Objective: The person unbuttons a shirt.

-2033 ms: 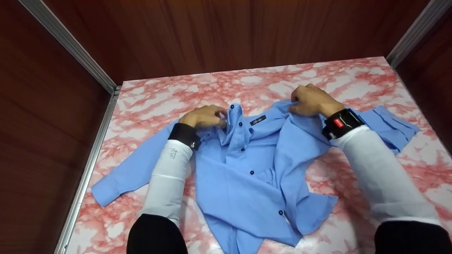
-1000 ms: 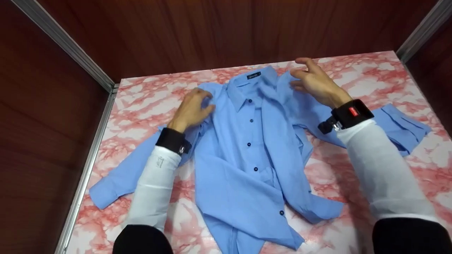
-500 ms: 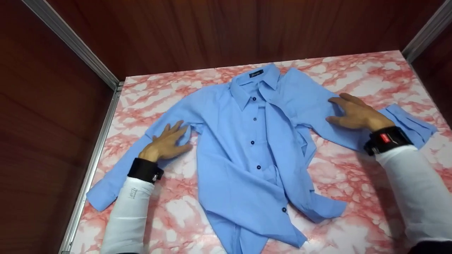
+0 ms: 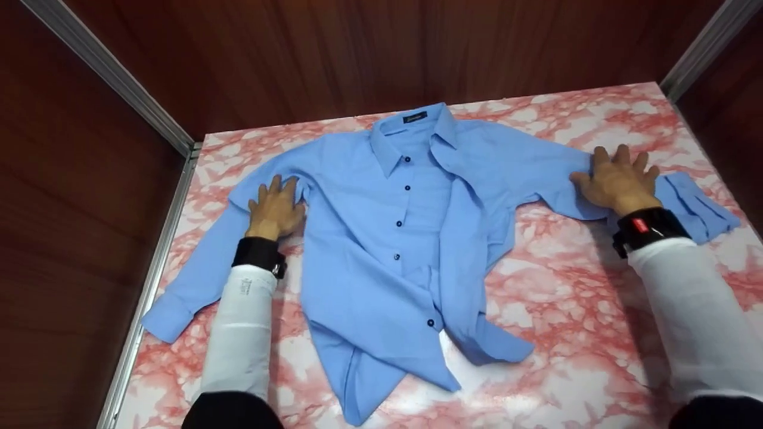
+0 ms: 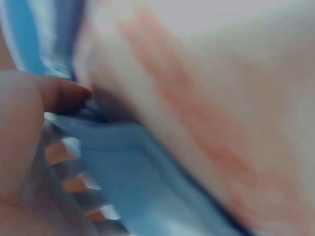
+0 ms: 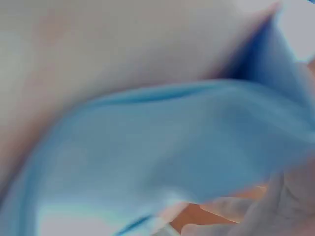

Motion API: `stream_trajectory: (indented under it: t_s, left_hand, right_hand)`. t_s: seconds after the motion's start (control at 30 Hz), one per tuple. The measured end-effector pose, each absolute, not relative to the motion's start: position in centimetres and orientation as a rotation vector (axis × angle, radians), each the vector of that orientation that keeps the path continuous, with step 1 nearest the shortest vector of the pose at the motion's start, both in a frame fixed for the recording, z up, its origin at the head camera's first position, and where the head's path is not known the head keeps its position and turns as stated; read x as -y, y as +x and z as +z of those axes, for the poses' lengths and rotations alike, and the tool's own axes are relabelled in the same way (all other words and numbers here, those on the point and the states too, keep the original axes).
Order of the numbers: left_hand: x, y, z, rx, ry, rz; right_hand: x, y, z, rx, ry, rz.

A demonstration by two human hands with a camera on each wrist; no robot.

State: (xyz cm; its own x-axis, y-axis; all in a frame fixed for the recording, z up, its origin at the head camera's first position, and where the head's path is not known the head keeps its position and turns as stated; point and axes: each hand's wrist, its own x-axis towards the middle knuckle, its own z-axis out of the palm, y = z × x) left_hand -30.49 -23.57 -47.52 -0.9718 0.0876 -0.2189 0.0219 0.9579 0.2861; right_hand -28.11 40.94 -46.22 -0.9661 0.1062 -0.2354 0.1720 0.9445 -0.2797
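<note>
Both my hands flat, fingers straight, no grip: left hand (image 4: 275, 207) on blue shirt (image 4: 381, 238) left sleeve, right hand (image 4: 617, 179) pressing right sleeve onto table (image 4: 572, 310).

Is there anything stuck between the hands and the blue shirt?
No, nothing visible. The left hand lies flat right on the shirt by its left sleeve, and the right hand lies flat on the right sleeve, fingers spread. Both touch the cloth directly.

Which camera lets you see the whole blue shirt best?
The head view: the blue shirt lies spread on the table, collar to hem. Both wrist views show only blurred blue cloth close up.
</note>
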Motion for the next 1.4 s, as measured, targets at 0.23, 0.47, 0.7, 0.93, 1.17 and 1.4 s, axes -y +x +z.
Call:
stream_trajectory:
  t_s: [0.23, 0.47, 0.7, 0.93, 1.17, 1.4]
  left_hand:
    - [18.6, -22.2, -43.9, -3.063, 0.629, 0.742]
    - [13.4, -11.6, -43.6, -2.663, 1.007, 0.714]
    - [7.8, -6.8, -46.2, -2.695, 1.229, 0.458]
    - [7.2, -8.6, -46.5, -2.541, 1.397, 0.426]
    - [16.0, -11.7, -41.6, -2.413, 1.175, 1.274]
    - [22.5, -11.3, -37.8, -2.447, 0.912, 1.601]
  right_hand:
    - [-36.5, -22.3, -43.3, -3.123, -0.262, -0.750]
    - [-30.3, -15.9, -43.9, -2.636, -0.583, -0.940]
    - [-24.8, -10.6, -45.2, -2.476, -0.846, -0.988]
    - [-24.3, -10.0, -45.6, -2.604, -0.820, -0.985]
    - [-31.9, -10.9, -40.4, -2.656, -0.258, -1.499]
    - [-37.5, -9.2, -34.1, -2.427, -0.101, -2.316]
